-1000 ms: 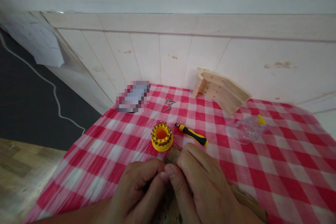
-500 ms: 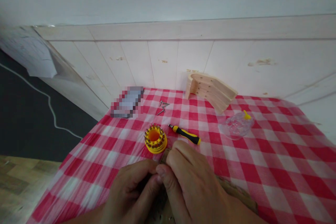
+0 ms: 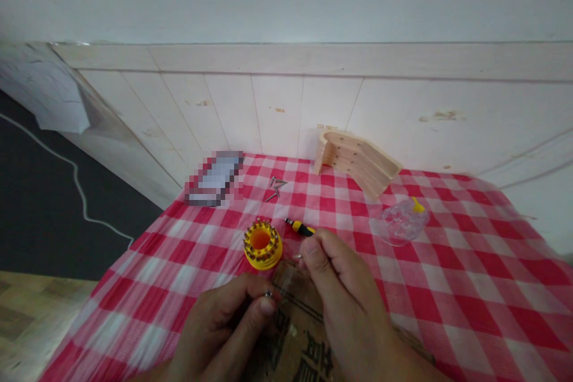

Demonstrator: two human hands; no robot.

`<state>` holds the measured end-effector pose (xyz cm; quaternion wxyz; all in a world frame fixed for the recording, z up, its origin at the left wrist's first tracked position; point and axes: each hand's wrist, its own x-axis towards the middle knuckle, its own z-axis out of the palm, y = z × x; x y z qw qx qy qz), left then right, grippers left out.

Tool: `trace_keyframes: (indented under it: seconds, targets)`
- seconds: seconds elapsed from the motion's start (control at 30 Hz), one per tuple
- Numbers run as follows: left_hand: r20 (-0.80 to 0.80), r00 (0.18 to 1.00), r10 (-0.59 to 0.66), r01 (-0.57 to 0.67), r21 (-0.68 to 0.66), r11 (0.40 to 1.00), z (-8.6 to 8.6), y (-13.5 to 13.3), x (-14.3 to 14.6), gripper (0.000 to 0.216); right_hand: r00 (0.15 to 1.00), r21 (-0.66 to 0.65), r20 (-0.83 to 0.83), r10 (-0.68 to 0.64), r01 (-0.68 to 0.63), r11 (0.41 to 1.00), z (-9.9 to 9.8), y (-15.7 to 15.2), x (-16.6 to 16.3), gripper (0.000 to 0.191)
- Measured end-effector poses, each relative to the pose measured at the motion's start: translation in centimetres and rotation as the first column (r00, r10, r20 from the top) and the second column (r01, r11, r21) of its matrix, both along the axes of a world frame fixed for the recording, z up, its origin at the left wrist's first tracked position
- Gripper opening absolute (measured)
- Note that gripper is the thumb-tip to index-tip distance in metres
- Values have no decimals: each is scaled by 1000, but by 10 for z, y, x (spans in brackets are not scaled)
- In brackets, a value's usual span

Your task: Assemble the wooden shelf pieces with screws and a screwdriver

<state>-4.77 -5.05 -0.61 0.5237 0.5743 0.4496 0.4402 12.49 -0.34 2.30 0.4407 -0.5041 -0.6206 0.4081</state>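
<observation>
My left hand (image 3: 219,325) is closed in a pinch, and a small metal piece (image 3: 268,294) with a round end shows between thumb and forefinger; it looks like a screw or bit. To its right, my right hand (image 3: 347,286) is also pinched shut, with a tiny shiny silver tip poking out by the thumb, too small to name. Below both hands lies brown cardboard (image 3: 293,334) with black print. Just beyond my right fingers is a yellow-and-black screwdriver (image 3: 302,227), its handle partly hidden. A yellow ring-shaped bit holder (image 3: 262,258) full of bits stands ahead of my left hand.
Several silver screws or bolts (image 3: 275,188) lie farther back on the red-and-white checked cloth (image 3: 470,274). A bent wooden piece with holes (image 3: 358,161) leans near the wall. A clear plastic bag with a yellow tip (image 3: 403,221) is at right, a blurred-out phone-like object (image 3: 217,179) at left.
My hands were together at the fingertips and are now apart. The right has moved up and right, partly covering the screwdriver. The metal piece in my left fingers and the printed cardboard now show.
</observation>
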Motion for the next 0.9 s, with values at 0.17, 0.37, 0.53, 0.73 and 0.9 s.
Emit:
trace_keyframes:
  seconds: [0.17,0.37,0.53,0.73,0.9]
  targets:
    - [46,999,28,-21,-140,990,-3,-1,-1,32,961,-210,-256,-104,49,976,-5,16,4,27]
    - [7,999,46,-44,-183,982,5,0,-1,34,812,-375,-545,-210,-12,927,-12,22,4,11]
    - [5,998,64,-62,-175,983,9,2,1,33,750,-422,-613,-246,-48,905,-8,21,3,12]
    - [8,998,65,-62,-181,982,4,0,0,30,767,-364,-614,-189,-62,929,-8,19,3,11]
    - [25,995,96,-90,-171,981,-2,0,2,29,804,-319,-577,-146,-56,946,-9,19,3,14]
